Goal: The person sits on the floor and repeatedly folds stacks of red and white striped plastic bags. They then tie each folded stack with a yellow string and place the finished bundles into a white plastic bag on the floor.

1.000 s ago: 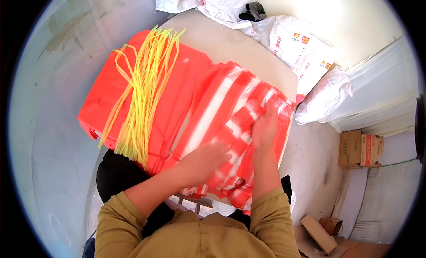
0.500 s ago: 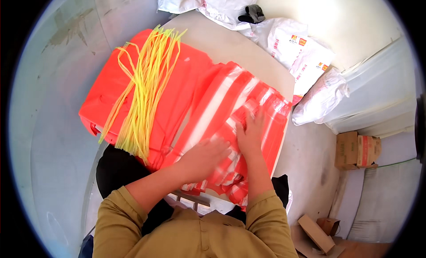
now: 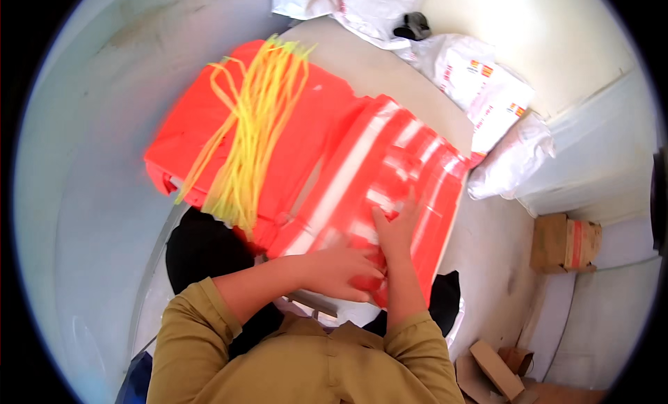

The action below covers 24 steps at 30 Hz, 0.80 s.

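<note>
A flat stack of red plastic with white stripes (image 3: 341, 181), perhaps bags, lies on the table in front of me. My left hand (image 3: 342, 270) rests at its near edge, fingers spread over a gathered part of the plastic. Just to the right, my right hand (image 3: 396, 233) lies on the striped plastic with thumb and fingers apart. Motion blurs the fingertips. Left of the stripes is a larger plain red plastic pile (image 3: 195, 136). Across that pile lies a loose bundle of thin yellow strips (image 3: 254, 140).
The pale table (image 3: 362, 63) shows beyond the plastic. White printed sacks (image 3: 445, 63) line its far side, with a dark grey object (image 3: 413, 26) on one. Cardboard boxes (image 3: 553, 244) stand at the right, and cardboard pieces (image 3: 497, 369) lie at the lower right.
My left hand has slid right and nearer to me, closer to my right hand. The crumpled striped plastic at the near edge hangs down less. The whole view has shifted slightly.
</note>
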### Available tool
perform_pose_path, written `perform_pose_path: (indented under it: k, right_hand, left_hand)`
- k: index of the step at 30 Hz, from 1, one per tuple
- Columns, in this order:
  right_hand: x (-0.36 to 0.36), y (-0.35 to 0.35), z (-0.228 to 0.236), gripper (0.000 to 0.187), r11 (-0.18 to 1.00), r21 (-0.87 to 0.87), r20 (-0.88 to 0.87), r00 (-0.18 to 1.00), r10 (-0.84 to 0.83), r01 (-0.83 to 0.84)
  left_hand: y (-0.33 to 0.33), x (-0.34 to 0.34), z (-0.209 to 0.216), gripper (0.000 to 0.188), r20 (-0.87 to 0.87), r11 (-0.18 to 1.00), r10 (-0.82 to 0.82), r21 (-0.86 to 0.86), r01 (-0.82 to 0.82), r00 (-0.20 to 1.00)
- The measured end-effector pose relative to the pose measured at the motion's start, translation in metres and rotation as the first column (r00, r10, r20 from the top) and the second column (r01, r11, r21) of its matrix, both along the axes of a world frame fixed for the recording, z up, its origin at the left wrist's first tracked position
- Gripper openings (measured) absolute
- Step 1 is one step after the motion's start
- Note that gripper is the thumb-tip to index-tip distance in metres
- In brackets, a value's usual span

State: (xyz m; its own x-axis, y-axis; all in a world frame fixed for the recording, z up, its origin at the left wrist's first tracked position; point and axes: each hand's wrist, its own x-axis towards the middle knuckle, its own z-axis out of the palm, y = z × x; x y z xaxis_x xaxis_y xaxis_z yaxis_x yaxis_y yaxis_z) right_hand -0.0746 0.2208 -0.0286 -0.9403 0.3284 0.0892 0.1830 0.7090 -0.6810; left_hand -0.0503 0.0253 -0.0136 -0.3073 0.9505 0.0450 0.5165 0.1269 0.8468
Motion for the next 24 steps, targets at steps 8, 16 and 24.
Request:
perform_pose_path:
  k: [8,16,24]
  right_hand:
    - [0.001,-0.002,0.002,0.102,0.998,0.028,0.024,0.998,-0.050,0.049]
    - [-0.005,0.004,0.008,0.109,1.000,-0.009,0.018,1.000,-0.025,0.025]
    - [-0.011,0.008,0.021,0.113,0.977,-0.212,0.063,0.998,-0.017,0.030]
  left_hand:
    - [-0.064,-0.052,-0.016,0.023,-0.447,0.499,0.772,-0.015,-0.867,0.452]
    - [-0.116,-0.071,-0.045,0.026,-0.617,0.131,0.777,-0.035,-0.991,0.125]
    - [-0.119,-0.078,-0.035,0.017,-0.452,0.116,0.886,-0.013,-0.993,0.109]
